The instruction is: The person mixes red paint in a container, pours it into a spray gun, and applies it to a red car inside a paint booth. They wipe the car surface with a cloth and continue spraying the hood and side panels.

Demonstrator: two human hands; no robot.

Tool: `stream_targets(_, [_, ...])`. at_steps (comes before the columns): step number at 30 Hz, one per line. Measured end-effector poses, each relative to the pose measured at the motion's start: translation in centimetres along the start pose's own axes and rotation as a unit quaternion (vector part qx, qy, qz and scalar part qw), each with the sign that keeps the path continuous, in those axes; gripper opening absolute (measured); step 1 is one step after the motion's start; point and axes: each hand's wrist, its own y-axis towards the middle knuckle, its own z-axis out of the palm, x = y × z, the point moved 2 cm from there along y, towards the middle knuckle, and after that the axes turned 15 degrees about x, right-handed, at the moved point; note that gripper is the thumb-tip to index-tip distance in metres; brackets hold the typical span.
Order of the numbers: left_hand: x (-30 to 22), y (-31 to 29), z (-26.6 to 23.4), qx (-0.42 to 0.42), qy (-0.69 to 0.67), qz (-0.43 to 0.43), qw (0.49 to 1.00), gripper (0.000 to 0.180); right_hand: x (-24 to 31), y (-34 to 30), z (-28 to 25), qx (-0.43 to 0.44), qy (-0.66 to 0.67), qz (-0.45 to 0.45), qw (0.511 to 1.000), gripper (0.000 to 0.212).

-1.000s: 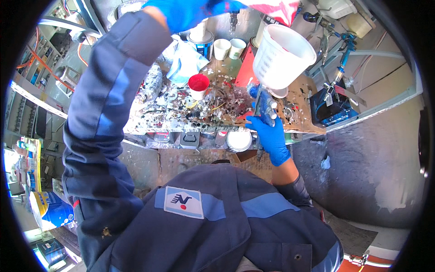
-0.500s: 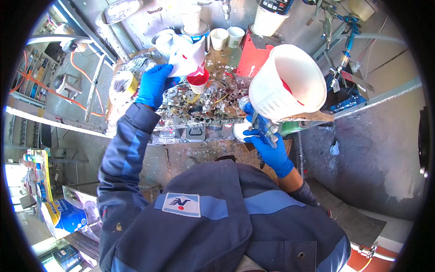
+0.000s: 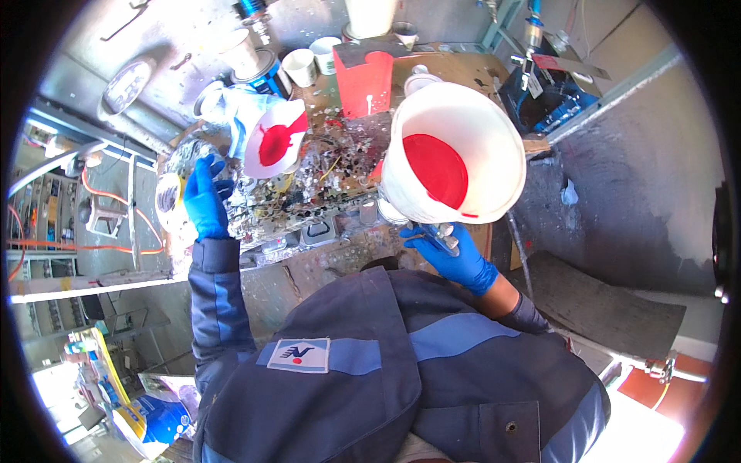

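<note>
My right hand (image 3: pixel 461 261), in a blue glove, is closed round a spray gun (image 3: pixel 441 238), which is mostly hidden under its cup. That large white cup (image 3: pixel 494 147) is tilted, and red paint (image 3: pixel 436 176) lies in it. My left hand (image 3: pixel 206 202), also blue-gloved, is raised over the left end of the bench, fingers apart and nothing in them. Just right of it, a white paper cone (image 3: pixel 258 154) smeared with red paint rests beside a pale blue cloth (image 3: pixel 245 108). The small cup of red paint is not visible here.
A paint-spattered bench (image 3: pixel 324 174) runs across the front. At its back stand a red holder (image 3: pixel 364 86), white cups (image 3: pixel 299 68) and a blue-banded can (image 3: pixel 264 76). A yellow-edged tape roll (image 3: pixel 169 193) is at left. A spray gun (image 3: pixel 532 38) hangs at upper right.
My left hand has let go of the white paper cone and drawn back left. The white cup has tipped, showing the red paint inside. The whole view has shifted.
</note>
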Motion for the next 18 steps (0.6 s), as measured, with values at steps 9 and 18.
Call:
stream_targets(9, [-9.3, -12.8, 12.8, 0.247, 0.068, 0.303, 0.918, 0.039, -0.3, -8.0, -3.9, -0.081, 0.033, -0.014, 0.996, 0.041])
stream_targets(18, [-3.5, 1.0, 36.6, 0.502, 0.462, 0.231, 0.694, 0.088, -5.7, -13.0, -8.7, -0.249, -0.043, 0.053, 0.966, 0.024])
